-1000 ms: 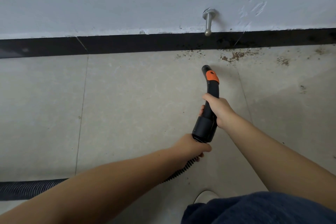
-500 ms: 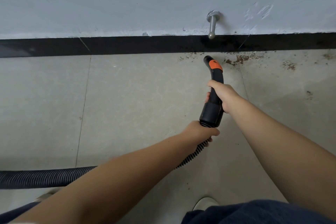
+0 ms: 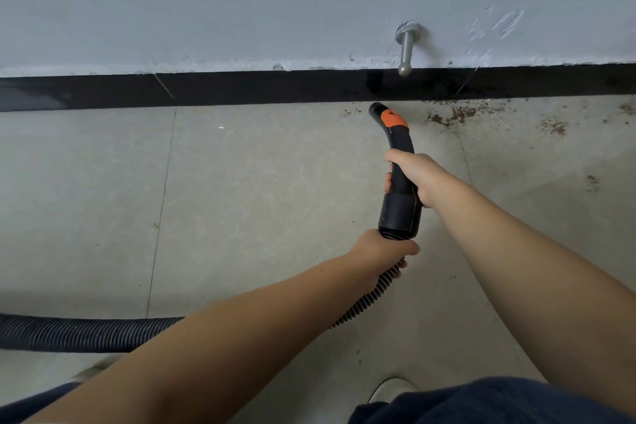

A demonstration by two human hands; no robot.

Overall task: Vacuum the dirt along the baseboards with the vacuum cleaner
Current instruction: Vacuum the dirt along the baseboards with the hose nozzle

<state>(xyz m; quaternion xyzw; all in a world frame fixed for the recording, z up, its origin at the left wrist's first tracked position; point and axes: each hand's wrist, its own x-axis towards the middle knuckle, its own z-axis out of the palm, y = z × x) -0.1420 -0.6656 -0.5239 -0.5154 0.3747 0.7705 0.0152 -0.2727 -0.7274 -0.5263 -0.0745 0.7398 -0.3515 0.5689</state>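
A black vacuum nozzle [image 3: 395, 134] with an orange patch curves toward the black baseboard [image 3: 275, 88], its open tip just short of it. My right hand [image 3: 414, 176] grips the nozzle's handle. My left hand [image 3: 382, 248] grips the ribbed black hose [image 3: 86, 334] right behind the nozzle's collar. Brown dirt [image 3: 454, 114] lies along the baseboard to the right of the tip, with a few specks just left of it.
A metal door stop [image 3: 406, 48] sticks out of the pale wall above the nozzle tip. The hose trails off to the left across the beige floor tiles [image 3: 258, 200]. My shoes [image 3: 389, 389] and dark trousers show at the bottom edge.
Both hands have pushed the nozzle forward, so its tip has gone from mid-tile to just in front of the baseboard. The hose has followed along the floor.
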